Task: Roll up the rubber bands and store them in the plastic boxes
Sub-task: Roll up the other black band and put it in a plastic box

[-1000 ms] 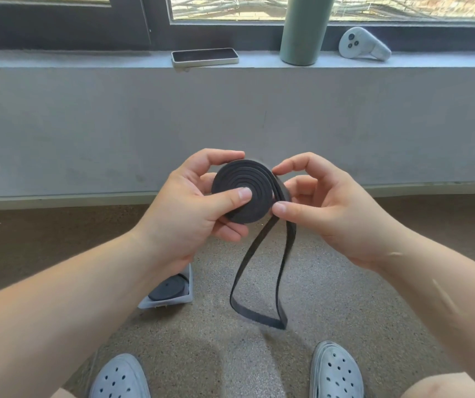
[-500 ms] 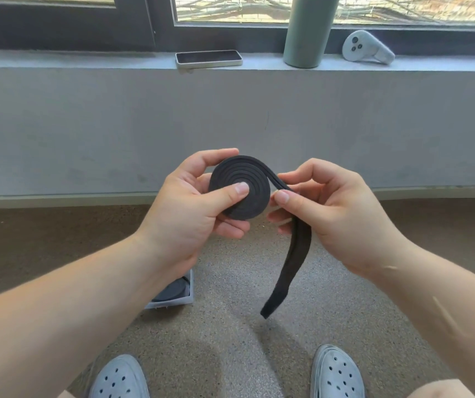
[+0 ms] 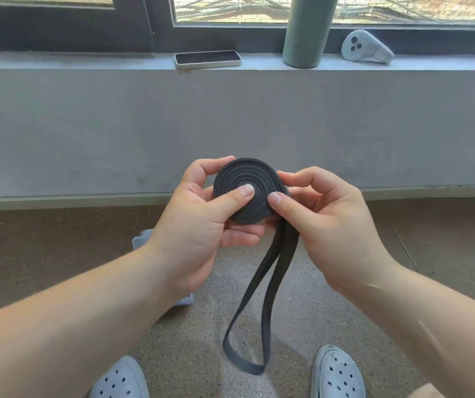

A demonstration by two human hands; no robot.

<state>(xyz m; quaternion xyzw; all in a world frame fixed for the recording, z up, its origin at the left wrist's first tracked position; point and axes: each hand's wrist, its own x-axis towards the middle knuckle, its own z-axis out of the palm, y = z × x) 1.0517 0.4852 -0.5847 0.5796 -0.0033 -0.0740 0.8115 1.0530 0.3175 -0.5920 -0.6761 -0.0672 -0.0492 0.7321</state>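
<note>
The left hand pinches the coiled rubber band, thumb on its centre; the right hand pinches the rim — the unrolled loop hangs straight down beneath the right fingers.

Looks like a plain indoor room: concrete window ledge up top holding a phone, bottle and VR controller, speckled floor below.
</note>
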